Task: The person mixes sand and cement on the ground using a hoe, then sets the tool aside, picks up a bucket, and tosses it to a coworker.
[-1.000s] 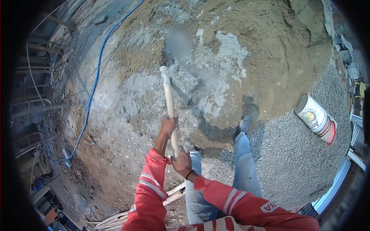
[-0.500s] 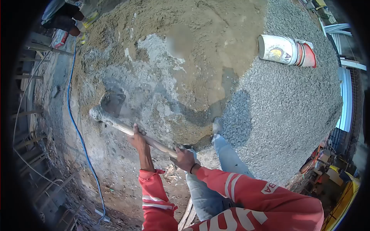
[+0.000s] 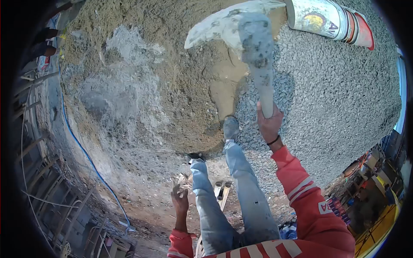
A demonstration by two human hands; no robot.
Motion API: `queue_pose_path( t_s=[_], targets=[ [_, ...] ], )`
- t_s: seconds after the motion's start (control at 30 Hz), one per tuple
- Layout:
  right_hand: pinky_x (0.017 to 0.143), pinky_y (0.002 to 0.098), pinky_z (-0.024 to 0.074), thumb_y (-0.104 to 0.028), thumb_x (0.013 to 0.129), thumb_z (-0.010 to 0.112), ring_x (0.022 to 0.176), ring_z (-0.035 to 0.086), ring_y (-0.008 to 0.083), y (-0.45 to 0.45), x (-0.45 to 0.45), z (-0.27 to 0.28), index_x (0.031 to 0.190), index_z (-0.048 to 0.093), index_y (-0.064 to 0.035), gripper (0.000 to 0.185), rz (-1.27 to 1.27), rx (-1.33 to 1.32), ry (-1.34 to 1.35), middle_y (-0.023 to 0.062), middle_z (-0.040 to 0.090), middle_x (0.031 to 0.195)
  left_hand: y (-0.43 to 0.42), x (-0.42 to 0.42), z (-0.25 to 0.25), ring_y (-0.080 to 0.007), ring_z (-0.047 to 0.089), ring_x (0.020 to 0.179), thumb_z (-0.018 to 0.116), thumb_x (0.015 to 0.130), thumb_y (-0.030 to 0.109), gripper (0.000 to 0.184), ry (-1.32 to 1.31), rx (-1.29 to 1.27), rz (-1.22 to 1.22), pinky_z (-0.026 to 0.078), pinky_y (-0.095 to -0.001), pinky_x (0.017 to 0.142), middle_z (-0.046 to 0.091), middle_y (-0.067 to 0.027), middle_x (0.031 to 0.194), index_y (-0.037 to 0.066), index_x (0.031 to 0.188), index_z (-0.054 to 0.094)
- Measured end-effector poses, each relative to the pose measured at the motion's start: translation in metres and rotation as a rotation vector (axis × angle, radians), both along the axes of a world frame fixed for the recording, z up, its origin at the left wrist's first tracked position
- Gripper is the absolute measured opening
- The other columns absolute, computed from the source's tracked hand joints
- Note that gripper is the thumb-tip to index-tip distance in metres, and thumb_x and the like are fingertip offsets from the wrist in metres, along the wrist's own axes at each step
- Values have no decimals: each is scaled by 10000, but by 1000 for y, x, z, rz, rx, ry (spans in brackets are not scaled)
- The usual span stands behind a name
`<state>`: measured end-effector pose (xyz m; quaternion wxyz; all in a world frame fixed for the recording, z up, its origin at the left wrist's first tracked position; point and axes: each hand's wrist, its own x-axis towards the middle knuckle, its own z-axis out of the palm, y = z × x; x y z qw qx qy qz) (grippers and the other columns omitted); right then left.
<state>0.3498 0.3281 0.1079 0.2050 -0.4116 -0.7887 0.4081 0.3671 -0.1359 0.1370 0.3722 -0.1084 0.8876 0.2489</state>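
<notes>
My right hand (image 3: 269,122) is closed round the lower end of the handle of a hoe (image 3: 256,38). The hoe is raised, its handle pointing away from me and its pale, caked blade spreading across the top of the view. Nothing is in my left hand (image 3: 180,201), which hangs beside my left leg with its fingers apart and slightly curled. Beneath the hoe lie brown sand (image 3: 172,21) and grey gravel (image 3: 331,86). Grey powder (image 3: 129,90) is spread over the sand at the left.
Stacked white and red buckets (image 3: 320,19) lie on their side on the gravel. A blue hose (image 3: 88,157) runs down the left, near wooden bars (image 3: 41,172). Part of another person (image 3: 43,43) shows at the upper left. Wooden poles (image 3: 223,193) lie behind my feet.
My left hand has let go of the handle and dropped back. The hoe has come up off the ground and swung to the right in my right hand. The view has shifted too.
</notes>
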Motion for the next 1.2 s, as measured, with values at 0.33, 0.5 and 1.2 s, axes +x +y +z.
queue_pose_path(
  t_s=[0.33,0.5,1.2],
  targets=[
    [594,361,487,-129,765,690,611,629,274,47,162,-188,866,633,23,191,-392,-206,-494,165,651,725,-119,144,47,-320,516,950,697,740,162,382,-118,-418,-139,413,-421,848,577,-154,1002,65,1086,567],
    [491,291,410,-114,822,689,542,503,101,71,120,-120,755,596,7,167,-467,-139,-78,20,541,591,-145,171,79,-273,590,864,676,734,130,328,-182,-400,-162,471,-395,762,613,-160,938,29,1036,599],
    [580,471,481,-224,772,674,598,606,391,-47,59,188,973,471,-38,341,643,-70,-751,173,601,648,336,-69,71,-158,621,780,691,855,222,393,-354,874,797,525,-318,637,611,-88,954,36,1145,503]
  ],
)
